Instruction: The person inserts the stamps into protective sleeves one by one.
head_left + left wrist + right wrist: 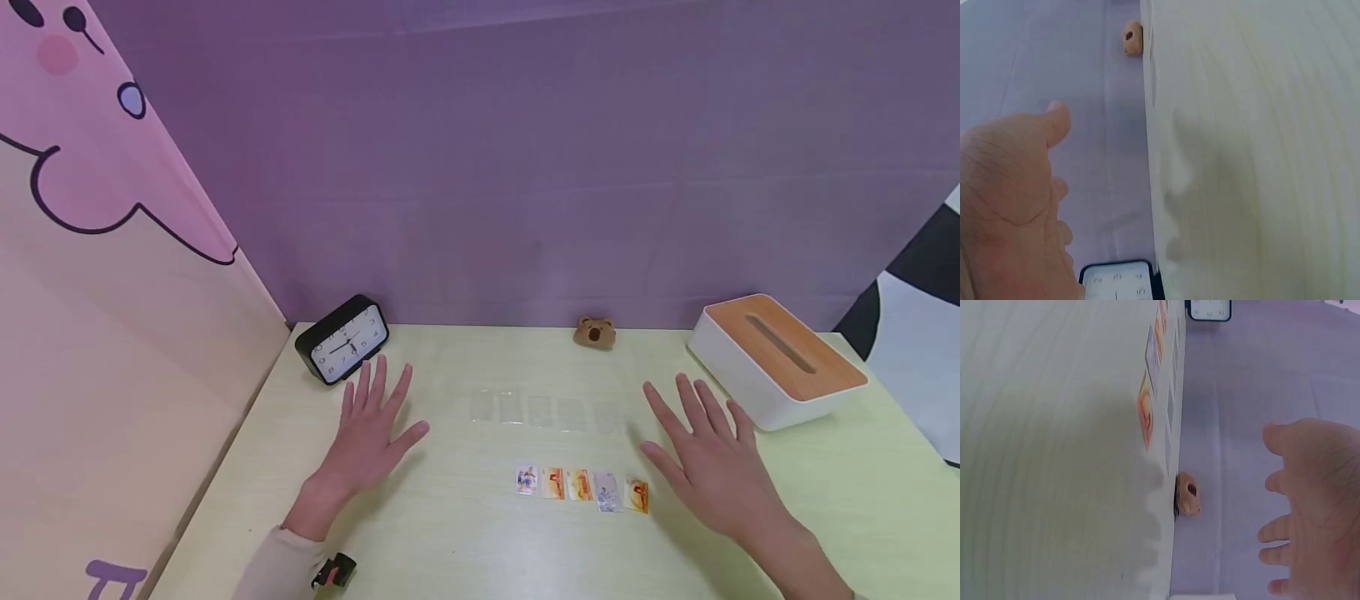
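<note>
My left hand (367,446) hovers over the left part of the table with its fingers spread, holding nothing, just in front of a black alarm clock (347,342). On the other side my right hand (720,475) is likewise spread and holds nothing. Between the hands lies a row of several small printed cards (553,483); some are orange, one is greyish purple. The orange card (636,495) at the row's right end is nearest my right hand. Behind them several clear plastic sleeves (540,411) lie flat in another row.
A white tissue box (750,400) with a wooden lid stands at the right, beyond my right hand. At the table's back edge sits a small brown bear-face object (595,333). A purple cloth (525,167) hangs behind the pale table (450,550).
</note>
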